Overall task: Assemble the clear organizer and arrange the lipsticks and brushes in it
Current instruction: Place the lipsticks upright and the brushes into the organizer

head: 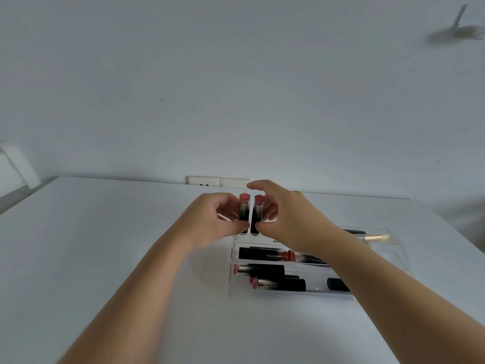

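Pinching one upright lipstick (244, 210) in the left hand (210, 222) and another (257, 214) in the right hand (286, 219) at the clear organizer's (401, 256) back-left corner, curled fingers held light, slick tubes best gripped mid-barrel.

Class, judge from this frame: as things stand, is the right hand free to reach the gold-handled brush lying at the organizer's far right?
Probably not at once. The right hand pinches an upright lipstick, so it is occupied. The brush itself lies uncovered on the clear organizer beside that forearm; with the lipstick released, the way looks open.
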Demonstrator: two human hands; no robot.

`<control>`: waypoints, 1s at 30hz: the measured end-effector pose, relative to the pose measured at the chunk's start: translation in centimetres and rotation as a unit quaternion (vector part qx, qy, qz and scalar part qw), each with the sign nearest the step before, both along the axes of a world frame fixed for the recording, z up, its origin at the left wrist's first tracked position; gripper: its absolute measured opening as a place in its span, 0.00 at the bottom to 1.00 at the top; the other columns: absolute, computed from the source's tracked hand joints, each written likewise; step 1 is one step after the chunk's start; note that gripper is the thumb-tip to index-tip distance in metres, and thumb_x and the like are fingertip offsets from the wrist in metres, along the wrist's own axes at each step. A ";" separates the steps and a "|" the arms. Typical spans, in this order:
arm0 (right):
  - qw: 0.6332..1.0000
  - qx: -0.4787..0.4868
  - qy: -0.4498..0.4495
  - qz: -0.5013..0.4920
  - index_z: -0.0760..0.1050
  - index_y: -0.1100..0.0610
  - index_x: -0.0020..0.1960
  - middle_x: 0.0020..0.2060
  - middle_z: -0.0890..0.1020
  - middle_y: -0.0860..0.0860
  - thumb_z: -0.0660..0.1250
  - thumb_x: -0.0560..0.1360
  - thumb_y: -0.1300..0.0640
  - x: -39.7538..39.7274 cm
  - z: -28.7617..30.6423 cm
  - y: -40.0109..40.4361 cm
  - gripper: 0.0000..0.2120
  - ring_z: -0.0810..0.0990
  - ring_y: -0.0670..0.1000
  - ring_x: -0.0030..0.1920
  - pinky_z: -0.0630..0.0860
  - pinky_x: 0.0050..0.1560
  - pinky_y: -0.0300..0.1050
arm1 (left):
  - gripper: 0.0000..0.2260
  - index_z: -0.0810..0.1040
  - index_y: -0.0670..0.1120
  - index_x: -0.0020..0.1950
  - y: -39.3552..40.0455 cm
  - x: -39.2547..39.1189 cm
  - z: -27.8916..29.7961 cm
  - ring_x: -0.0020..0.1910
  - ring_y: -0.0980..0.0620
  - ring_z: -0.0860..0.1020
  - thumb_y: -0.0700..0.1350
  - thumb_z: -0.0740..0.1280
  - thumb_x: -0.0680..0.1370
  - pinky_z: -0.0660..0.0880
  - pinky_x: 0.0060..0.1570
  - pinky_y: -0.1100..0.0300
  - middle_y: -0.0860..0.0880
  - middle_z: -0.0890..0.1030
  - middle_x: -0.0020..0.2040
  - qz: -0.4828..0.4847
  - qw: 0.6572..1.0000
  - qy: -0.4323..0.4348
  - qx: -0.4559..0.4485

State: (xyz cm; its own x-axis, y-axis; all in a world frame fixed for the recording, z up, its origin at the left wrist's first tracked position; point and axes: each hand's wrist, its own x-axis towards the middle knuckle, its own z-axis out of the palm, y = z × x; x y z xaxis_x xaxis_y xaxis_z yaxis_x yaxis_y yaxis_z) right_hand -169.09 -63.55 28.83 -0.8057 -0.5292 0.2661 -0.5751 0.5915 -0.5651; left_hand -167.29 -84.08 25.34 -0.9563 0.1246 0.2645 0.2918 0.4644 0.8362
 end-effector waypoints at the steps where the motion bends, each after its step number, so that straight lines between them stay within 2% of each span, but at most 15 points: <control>1: 1.000 0.000 0.001 0.001 0.68 0.42 0.70 0.44 0.83 0.44 0.72 0.71 0.59 0.0 0.0 0.0 0.31 0.82 0.43 0.46 0.80 0.54 0.46 | 0.12 0.83 0.63 0.43 0.0 0.0 0.0 0.42 0.61 0.84 0.46 0.79 0.69 0.74 0.40 0.73 0.59 0.86 0.42 0.000 1.000 0.002 -0.003; 6: 1.000 0.000 0.000 0.001 0.67 0.41 0.71 0.44 0.83 0.44 0.72 0.71 0.59 -0.1 0.0 -0.1 0.31 0.81 0.43 0.46 0.80 0.54 0.47 | 0.10 0.83 0.62 0.45 0.0 -0.2 -0.2 0.43 0.60 0.84 0.50 0.78 0.67 0.75 0.40 0.71 0.59 0.86 0.43 0.007 1.000 0.008 -0.010; 13: 1.000 0.005 -0.003 0.000 0.67 0.41 0.71 0.44 0.82 0.43 0.72 0.71 0.58 -0.1 0.0 -0.2 0.32 0.81 0.44 0.46 0.80 0.54 0.48 | 0.12 0.82 0.62 0.45 -0.1 -0.2 -0.2 0.44 0.60 0.84 0.47 0.79 0.69 0.75 0.40 0.72 0.59 0.86 0.43 0.005 1.000 0.001 -0.015; 20: 1.000 0.000 0.007 0.001 0.65 0.39 0.70 0.44 0.83 0.46 0.71 0.71 0.58 -0.1 -0.3 -0.3 0.32 0.82 0.46 0.46 0.80 0.53 0.50 | 0.11 0.83 0.60 0.45 -0.1 -0.3 -0.2 0.45 0.58 0.84 0.53 0.78 0.65 0.81 0.48 0.57 0.57 0.86 0.43 0.002 1.000 -0.009 -0.007; 23: 1.000 -0.002 0.011 0.000 0.65 0.38 0.70 0.44 0.83 0.46 0.71 0.70 0.58 -0.1 -0.4 -0.2 0.33 0.81 0.45 0.45 0.80 0.52 0.49 | 0.11 0.83 0.61 0.45 0.0 -0.3 -0.2 0.45 0.58 0.84 0.55 0.77 0.63 0.81 0.48 0.58 0.58 0.86 0.43 0.001 1.000 -0.008 -0.007; 30: 1.000 0.000 0.013 0.008 0.65 0.39 0.70 0.44 0.83 0.45 0.71 0.70 0.58 -0.2 -0.4 -0.1 0.33 0.81 0.44 0.47 0.80 0.53 0.48 | 0.11 0.83 0.61 0.45 -0.2 -0.3 -0.2 0.45 0.59 0.84 0.53 0.78 0.65 0.79 0.46 0.60 0.58 0.86 0.44 -0.001 1.000 -0.014 -0.012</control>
State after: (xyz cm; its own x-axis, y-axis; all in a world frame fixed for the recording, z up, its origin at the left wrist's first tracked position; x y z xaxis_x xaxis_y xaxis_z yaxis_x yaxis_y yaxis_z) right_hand -169.33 -63.65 28.42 -0.7903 -0.5414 0.2869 -0.5985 0.5819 -0.5506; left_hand -167.55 -84.24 25.13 -0.9633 0.1324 0.2337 0.2686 0.4845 0.8325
